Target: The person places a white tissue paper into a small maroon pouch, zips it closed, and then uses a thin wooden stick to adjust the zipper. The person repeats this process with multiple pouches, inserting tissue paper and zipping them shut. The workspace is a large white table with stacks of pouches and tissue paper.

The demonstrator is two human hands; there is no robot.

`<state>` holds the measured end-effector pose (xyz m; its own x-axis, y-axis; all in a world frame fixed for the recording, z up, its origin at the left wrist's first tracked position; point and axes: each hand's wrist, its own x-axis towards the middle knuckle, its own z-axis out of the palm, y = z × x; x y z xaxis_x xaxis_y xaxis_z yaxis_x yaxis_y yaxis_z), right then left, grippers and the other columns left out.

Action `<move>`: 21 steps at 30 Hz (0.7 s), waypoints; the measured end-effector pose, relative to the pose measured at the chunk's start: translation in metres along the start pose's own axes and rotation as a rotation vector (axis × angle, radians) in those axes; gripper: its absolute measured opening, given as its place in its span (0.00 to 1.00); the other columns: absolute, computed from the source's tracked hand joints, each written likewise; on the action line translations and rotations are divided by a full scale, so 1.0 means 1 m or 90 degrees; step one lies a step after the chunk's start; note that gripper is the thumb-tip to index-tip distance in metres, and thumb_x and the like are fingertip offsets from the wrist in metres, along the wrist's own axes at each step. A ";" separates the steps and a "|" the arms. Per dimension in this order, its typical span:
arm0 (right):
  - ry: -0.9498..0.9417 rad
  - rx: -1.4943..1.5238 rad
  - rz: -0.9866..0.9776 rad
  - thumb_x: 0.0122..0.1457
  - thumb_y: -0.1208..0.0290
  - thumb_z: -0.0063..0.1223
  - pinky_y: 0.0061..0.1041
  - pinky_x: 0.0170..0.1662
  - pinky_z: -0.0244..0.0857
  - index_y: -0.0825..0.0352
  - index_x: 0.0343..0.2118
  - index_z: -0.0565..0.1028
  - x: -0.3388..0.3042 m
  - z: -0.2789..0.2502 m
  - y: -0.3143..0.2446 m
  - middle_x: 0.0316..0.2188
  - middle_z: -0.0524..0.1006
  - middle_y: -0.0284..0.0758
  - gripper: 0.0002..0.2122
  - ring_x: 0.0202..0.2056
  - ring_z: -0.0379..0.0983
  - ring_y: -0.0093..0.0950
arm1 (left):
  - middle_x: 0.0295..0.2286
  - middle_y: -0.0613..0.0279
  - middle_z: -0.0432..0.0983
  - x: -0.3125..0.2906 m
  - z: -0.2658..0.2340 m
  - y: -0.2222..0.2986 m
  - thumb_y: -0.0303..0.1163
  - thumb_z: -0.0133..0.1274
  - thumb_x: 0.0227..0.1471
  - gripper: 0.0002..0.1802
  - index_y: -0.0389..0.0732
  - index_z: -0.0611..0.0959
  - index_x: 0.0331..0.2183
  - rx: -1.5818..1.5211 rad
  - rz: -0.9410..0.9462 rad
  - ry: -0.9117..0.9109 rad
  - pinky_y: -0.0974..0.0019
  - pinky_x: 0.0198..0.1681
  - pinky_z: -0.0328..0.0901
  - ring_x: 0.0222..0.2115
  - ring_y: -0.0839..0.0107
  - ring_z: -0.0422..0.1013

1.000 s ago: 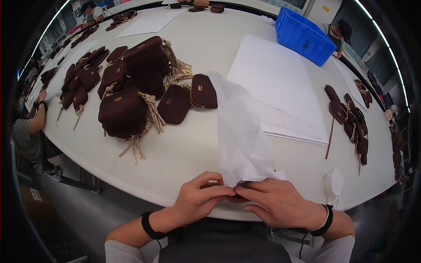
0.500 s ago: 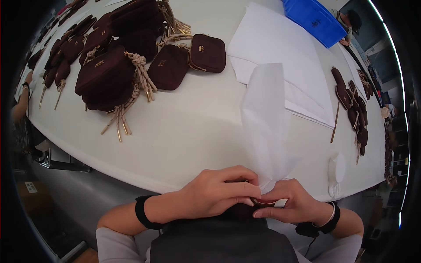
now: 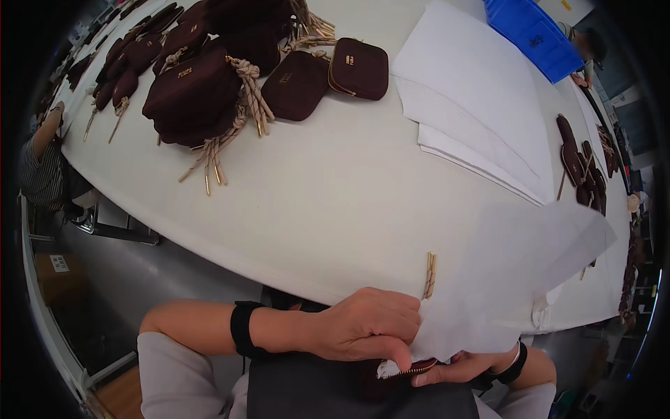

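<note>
A small dark maroon zip pouch is held low at my lap, its gold-toothed zipper open and white material showing in the mouth. My right hand grips its right side, thumb along the zipper edge; paper partly hides the other fingers. My left hand is closed, with curled fingers against a sheet of thin white paper and the thumb pointing down at the pouch opening. The paper spreads up and right over the table edge. Beside it, beige cord ends with gold tips stick out.
Maroon pouches with beige cords are heaped at the left of the white table. A stack of white sheets lies at the back, near a blue bin. More pouches lie right. Other people sit at both sides.
The paper has swung from upright to the right. My hands are lower, and the pouch mouth and gold-tipped cord ends now show. The table scene has shifted slightly right and up in view.
</note>
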<state>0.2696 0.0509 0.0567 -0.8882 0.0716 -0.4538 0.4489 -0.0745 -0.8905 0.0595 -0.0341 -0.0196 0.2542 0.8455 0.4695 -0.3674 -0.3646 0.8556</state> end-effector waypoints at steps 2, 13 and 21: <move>-0.040 -0.179 -0.128 0.56 0.58 0.67 0.26 0.38 0.70 0.62 0.41 0.80 0.008 -0.005 0.016 0.32 0.80 0.31 0.16 0.34 0.76 0.29 | 0.20 0.61 0.69 0.003 0.009 0.002 0.40 0.54 0.61 0.18 0.36 0.80 0.25 -0.026 -0.024 0.028 0.64 0.26 0.61 0.23 0.59 0.66; -0.108 -0.318 -0.044 0.54 0.54 0.68 0.24 0.37 0.69 0.62 0.40 0.78 0.013 -0.004 0.008 0.33 0.78 0.32 0.18 0.33 0.76 0.29 | 0.17 0.63 0.73 0.034 0.016 0.002 0.32 0.49 0.64 0.15 0.36 0.80 0.27 0.050 -0.129 -0.057 0.67 0.21 0.61 0.17 0.69 0.68; 0.099 0.208 -0.146 0.62 0.72 0.61 0.19 0.40 0.66 0.66 0.42 0.76 -0.007 0.008 0.026 0.34 0.76 0.27 0.08 0.37 0.69 0.16 | 0.16 0.69 0.64 0.045 0.016 0.009 0.51 0.43 0.67 0.32 0.37 0.73 0.19 -0.038 -0.274 0.132 0.71 0.23 0.57 0.20 0.81 0.56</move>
<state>0.2867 0.0401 0.0365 -0.9249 0.2702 -0.2676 0.1648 -0.3492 -0.9224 0.0819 -0.0054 0.0127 0.2127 0.9770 0.0174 -0.3205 0.0530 0.9458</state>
